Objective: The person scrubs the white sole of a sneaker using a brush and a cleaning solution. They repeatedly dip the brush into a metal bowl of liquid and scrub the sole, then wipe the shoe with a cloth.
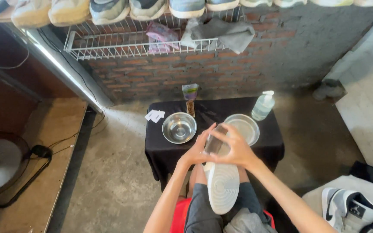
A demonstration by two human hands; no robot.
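Sneaker [222, 185] between both hands, sole-up.

brick wall [160, 77] | concrete floor [109, 172] | black-draped table [221, 110] | wire shelf [121, 45]

The shoe [223, 186] has a pale rubber sole with a fine ridged pattern, matt. Both bowls, the deep bowl [179, 127] and the flat bowl [242, 127], are shiny metal. The desk [221, 113] wears smooth black cloth. The pump bottle [263, 106] is clear plastic. The wall [255, 64] is rough brick, the rack [121, 43] thin white wire, the floor [113, 172] gritty concrete.
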